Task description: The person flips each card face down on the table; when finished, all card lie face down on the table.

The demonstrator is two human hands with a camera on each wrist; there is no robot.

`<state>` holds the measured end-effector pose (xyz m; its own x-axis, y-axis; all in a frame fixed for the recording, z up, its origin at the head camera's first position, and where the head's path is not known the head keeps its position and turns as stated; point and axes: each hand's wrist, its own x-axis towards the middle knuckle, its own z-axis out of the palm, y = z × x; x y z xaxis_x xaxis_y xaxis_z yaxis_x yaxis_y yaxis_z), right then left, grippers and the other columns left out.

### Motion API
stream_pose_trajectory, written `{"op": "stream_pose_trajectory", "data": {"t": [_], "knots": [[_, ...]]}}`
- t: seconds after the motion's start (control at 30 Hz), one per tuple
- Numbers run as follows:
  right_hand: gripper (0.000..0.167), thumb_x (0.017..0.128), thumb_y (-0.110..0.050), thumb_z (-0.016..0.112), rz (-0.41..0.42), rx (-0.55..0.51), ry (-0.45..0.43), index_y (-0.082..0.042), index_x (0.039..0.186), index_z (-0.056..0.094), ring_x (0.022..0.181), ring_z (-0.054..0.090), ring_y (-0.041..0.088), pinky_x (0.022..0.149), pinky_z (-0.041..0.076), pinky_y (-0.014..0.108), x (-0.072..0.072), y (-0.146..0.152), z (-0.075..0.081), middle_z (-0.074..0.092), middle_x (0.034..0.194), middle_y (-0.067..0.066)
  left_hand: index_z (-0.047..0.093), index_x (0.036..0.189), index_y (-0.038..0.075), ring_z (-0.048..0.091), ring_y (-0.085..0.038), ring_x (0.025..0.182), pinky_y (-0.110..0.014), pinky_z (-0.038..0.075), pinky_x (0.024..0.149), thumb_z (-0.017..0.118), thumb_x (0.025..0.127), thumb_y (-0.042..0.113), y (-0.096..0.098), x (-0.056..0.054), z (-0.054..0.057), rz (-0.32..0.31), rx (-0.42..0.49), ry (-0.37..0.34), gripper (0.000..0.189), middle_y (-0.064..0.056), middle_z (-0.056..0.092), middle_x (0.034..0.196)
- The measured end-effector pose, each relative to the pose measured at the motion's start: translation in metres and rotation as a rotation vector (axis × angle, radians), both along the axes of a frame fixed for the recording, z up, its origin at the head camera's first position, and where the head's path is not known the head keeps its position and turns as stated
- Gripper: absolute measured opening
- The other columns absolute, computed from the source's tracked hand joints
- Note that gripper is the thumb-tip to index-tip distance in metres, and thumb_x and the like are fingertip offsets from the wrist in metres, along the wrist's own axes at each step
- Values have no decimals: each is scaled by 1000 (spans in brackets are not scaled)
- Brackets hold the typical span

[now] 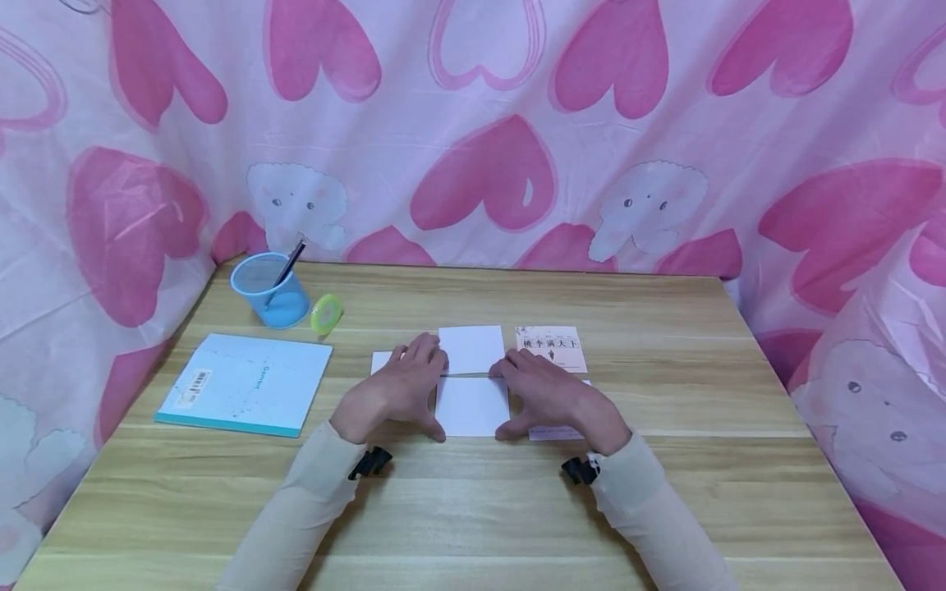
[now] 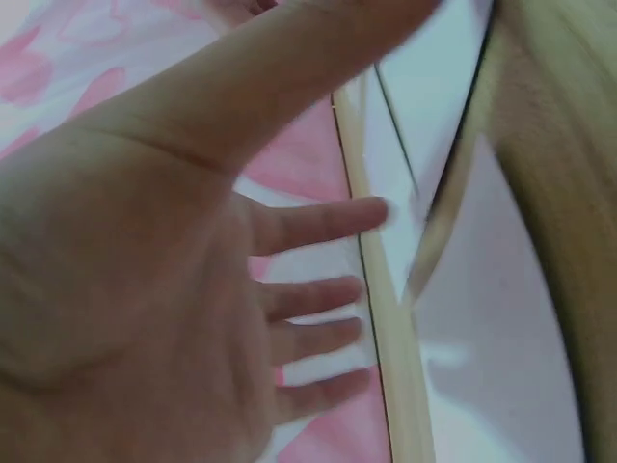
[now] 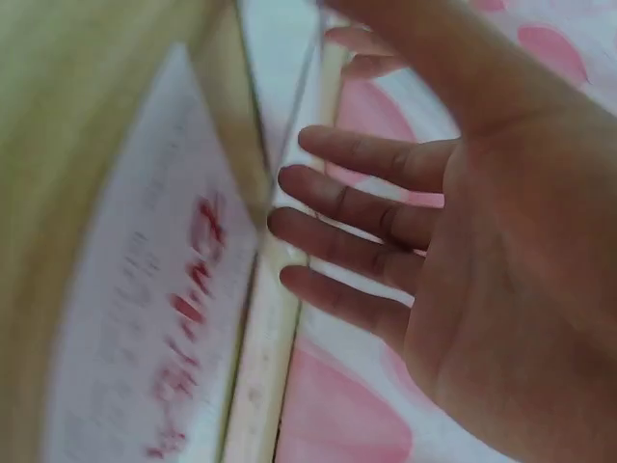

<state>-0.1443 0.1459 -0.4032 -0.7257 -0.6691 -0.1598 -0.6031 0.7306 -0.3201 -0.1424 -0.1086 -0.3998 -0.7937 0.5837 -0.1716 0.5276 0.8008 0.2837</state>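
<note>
A white card lies flat on the table between both hands. My left hand is at its left edge, thumb near the front corner and fingertips near the back one. On the opposite edge my right hand mirrors this. In the wrist views the fingers of both hands look extended. Just behind lies another white card. A printed card with large characters is behind the right hand. Beneath that hand a further card shows partly, bearing red writing in the right wrist view. Under the left hand a white card is mostly hidden.
A light blue notebook lies on the left of the wooden table. Behind it stand a blue mesh pen cup holding a dark pen and a small green round object. Pink heart-patterned cloth borders the table.
</note>
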Motion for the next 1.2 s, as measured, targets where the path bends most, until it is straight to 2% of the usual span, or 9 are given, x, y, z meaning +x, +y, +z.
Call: {"op": "stream_pose_trajectory", "data": {"t": [0.1, 0.17, 0.27, 0.33, 0.5, 0.7, 0.87, 1.03, 1.2], "knots": [[75, 77, -52, 79, -40, -100, -10, -10, 134, 53, 106, 50, 17, 93, 44, 38, -9, 18, 12, 54, 122, 3, 47, 131, 4, 20, -30, 138, -51, 21, 110, 87, 65, 54, 3, -5, 4, -9, 80, 72, 92, -17, 25, 148], [70, 82, -48, 77, -96, -161, -8, -9, 135, 53, 113, 51, 20, 97, 43, 42, -16, 37, 21, 55, 126, 6, 47, 134, 5, 19, -29, 141, -50, 20, 111, 83, 71, 54, 8, -9, 6, -26, 123, 127, 87, -16, 23, 152], [64, 84, -41, 76, -200, -197, 7, -8, 135, 53, 120, 49, 25, 100, 41, 47, -27, 68, 29, 54, 130, 9, 47, 137, 7, 18, -26, 142, -47, 21, 111, 76, 79, 53, 19, -15, 5, -53, 151, 173, 80, -12, 24, 151], [64, 84, -38, 77, -262, -195, 4, -8, 135, 53, 122, 47, 29, 101, 39, 51, -34, 86, 28, 52, 131, 12, 47, 138, 6, 18, -25, 142, -47, 21, 111, 74, 82, 52, 29, -19, 4, -72, 158, 178, 77, -11, 26, 151], [75, 80, -36, 82, -330, -154, -47, -6, 140, 49, 131, 37, 39, 103, 32, 59, -47, 113, 17, 44, 141, 18, 45, 141, 5, 18, -25, 142, -49, 23, 111, 72, 84, 51, 62, -33, -2, -86, 152, 114, 78, -14, 29, 151], [87, 75, -38, 86, -296, -125, -72, -5, 144, 45, 130, 37, 40, 104, 32, 60, -56, 115, 0, 42, 143, 21, 43, 145, 4, 20, -27, 142, -50, 21, 112, 78, 79, 52, 94, -55, -4, -23, 74, 4, 89, -16, 28, 153], [88, 74, -38, 86, -272, -130, -109, -6, 145, 44, 126, 42, 36, 103, 34, 57, -59, 111, -10, 46, 140, 17, 47, 142, 3, 23, -30, 141, -51, 23, 110, 84, 73, 49, 106, -66, -8, 30, 25, -35, 91, -17, 31, 152], [89, 72, -39, 88, -286, -114, -100, -7, 144, 46, 120, 43, 34, 100, 37, 55, -62, 112, -13, 48, 136, 16, 51, 139, 7, 26, -29, 137, -49, 24, 109, 83, 74, 49, 111, -68, -12, 35, -10, -39, 84, -14, 34, 149], [88, 71, -37, 88, -309, -105, -83, -7, 143, 48, 119, 39, 35, 100, 37, 55, -65, 114, -11, 45, 137, 15, 47, 143, 8, 26, -28, 138, -49, 21, 112, 82, 76, 47, 114, -73, -11, 40, 6, -56, 86, -13, 34, 149]]}}
